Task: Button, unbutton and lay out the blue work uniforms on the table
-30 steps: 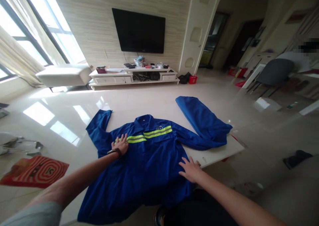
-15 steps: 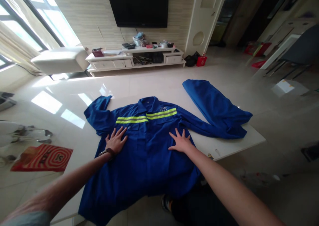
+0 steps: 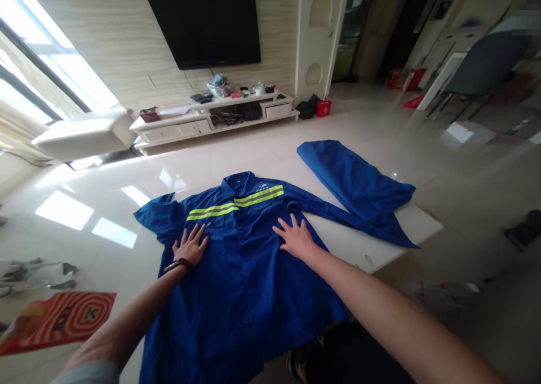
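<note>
Head view, lower middle of the frame: a blue jacket (image 3: 243,282) lies spread on a white desk (image 3: 418,220), its collar (image 3: 236,185) toward the top and its body running down to the bottom. Both of the person's hands rest on it, released, palms down with fingers fanned, and neither grasps any cloth. I see the left hand (image 3: 191,247) at centre left, just below a chest pocket, a dark band (image 3: 177,264) around its wrist. Right of centre, the right hand (image 3: 296,238) lies on the other side of the front. Yellow stripes (image 3: 260,196) cross the chest above both hands.

One sleeve (image 3: 158,216) bunches at the left of the frame; the other stretches right, toward a folded blue cloth (image 3: 355,175) on the desk. From where I stand, I cannot tell exactly where that sleeve ends.

At lower left is a red bag (image 3: 63,320). A TV (image 3: 207,23) hangs at the top above a white cabinet (image 3: 173,133) crowded with small things. At upper right stands a dark chair (image 3: 486,62), and a shoe (image 3: 296,364) shows at the bottom.
</note>
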A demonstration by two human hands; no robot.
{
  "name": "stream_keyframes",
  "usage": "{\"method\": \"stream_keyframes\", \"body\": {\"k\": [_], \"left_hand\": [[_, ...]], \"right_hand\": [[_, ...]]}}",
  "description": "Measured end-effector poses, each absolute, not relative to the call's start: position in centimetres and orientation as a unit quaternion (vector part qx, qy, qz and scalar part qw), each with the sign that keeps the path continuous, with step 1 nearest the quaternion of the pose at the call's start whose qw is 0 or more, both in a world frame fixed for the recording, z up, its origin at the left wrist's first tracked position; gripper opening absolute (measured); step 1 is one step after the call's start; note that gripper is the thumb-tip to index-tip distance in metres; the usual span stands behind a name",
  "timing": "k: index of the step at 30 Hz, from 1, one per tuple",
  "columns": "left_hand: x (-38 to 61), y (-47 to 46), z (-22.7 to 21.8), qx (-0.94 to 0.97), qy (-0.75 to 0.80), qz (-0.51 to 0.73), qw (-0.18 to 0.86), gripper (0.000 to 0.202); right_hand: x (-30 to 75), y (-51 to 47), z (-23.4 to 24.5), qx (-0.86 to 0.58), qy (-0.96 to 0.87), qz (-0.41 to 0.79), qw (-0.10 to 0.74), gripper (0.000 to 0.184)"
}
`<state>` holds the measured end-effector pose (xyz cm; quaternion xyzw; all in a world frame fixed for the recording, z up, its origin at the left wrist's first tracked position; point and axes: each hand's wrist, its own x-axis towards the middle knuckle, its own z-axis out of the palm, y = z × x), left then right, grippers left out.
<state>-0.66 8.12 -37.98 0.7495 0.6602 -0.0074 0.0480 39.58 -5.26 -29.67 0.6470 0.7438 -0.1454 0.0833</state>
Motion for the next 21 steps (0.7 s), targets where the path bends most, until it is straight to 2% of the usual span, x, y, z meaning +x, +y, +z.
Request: {"method": "stream_keyframes", "body": {"k": [3,9,12,17,21], "left_hand": [[0.7,8.7,-36.9,0.738,0.67,-0.056,0.059,0.064],[7.3,3.8,-34.6,0.711,0.696,-0.063,0.076,0.07],[7.4,-1.9,-35.3,0.733,0.673,-0.024,0.096,0.069],[1.5,-11.4,-38.8,0.755,0.647,-0.001,0.106,0.06],[-0.4,-13.7,-39.6,0.771,0.632,-0.017,0.08,0.06]], "right_hand": [[44.1,-13.1,-27.7,0.621,0.766,-0.157,0.06,0.057],[50.8,-25.2,-23.9,0.654,0.702,-0.247,0.135,0.047],[49.1,-25.8,-22.7,0.651,0.694,-0.27,0.148,0.049],[43.8,-23.2,-21.6,0.62,0.728,-0.259,0.138,0.05],[43.2,-22.5,-20.7,0.611,0.725,-0.285,0.142,0.045]]}}
